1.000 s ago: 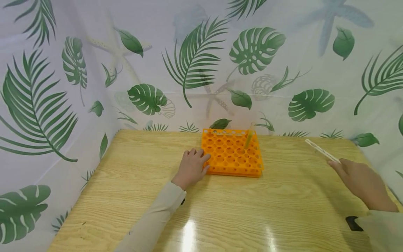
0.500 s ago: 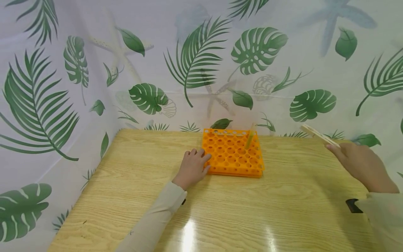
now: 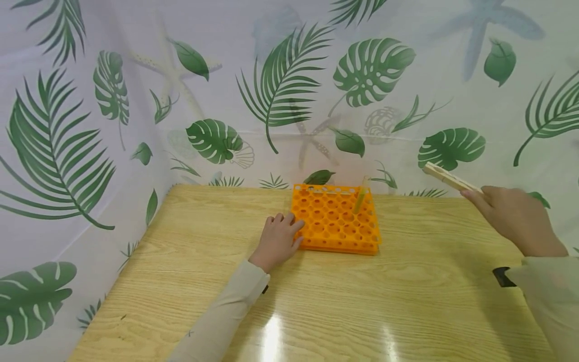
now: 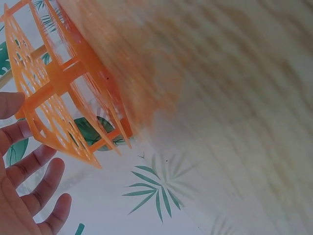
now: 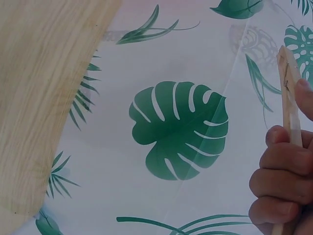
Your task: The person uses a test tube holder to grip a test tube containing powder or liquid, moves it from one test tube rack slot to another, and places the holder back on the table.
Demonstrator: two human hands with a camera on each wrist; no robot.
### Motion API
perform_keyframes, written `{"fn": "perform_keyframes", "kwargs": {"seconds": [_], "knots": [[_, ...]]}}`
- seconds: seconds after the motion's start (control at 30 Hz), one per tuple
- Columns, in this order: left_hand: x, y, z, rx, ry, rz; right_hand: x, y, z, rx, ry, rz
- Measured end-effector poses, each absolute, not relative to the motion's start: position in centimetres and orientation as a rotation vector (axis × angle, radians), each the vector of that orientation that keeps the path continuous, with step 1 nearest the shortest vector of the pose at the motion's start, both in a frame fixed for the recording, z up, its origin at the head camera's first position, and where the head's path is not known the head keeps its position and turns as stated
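Observation:
An orange test tube rack (image 3: 325, 229) stands on the table, rows of round holes on top. One glass test tube (image 3: 360, 197) with yellowish contents leans in a hole toward its back right. My left hand (image 3: 278, 242) holds the rack by its left end; in the left wrist view the thumb and index finger are at the edge of the rack (image 4: 58, 81), the other fingers spread apart. Raised at the right, my right hand (image 3: 517, 217) grips a wooden test tube clamp (image 3: 452, 179). The clamp (image 5: 289, 93) shows its wire spring in the right wrist view.
The wood-grain table (image 3: 199, 216) ends at a back edge close behind the rack. A white cloth with printed leaves (image 3: 289, 90) hangs behind and at the left side.
My right hand has risen and moved slightly left, carrying the clamp up, and the clamp has turned to show its flat side. The left hand, rack and tube stay put.

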State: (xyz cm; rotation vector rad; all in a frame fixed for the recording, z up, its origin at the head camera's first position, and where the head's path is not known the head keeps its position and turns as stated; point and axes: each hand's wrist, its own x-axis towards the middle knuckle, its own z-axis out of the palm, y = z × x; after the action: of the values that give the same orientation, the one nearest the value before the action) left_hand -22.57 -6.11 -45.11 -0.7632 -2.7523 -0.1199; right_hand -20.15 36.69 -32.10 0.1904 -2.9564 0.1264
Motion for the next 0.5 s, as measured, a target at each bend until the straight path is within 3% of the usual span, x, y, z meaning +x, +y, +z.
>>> {"fn": "perform_keyframes", "kwargs": {"seconds": [0.5], "knots": [[-22.8,-6.0,-45.6,-0.747,-2.763,-0.111,-21.8,34.5,-30.8,0.202,-3.013,0.139]]}}
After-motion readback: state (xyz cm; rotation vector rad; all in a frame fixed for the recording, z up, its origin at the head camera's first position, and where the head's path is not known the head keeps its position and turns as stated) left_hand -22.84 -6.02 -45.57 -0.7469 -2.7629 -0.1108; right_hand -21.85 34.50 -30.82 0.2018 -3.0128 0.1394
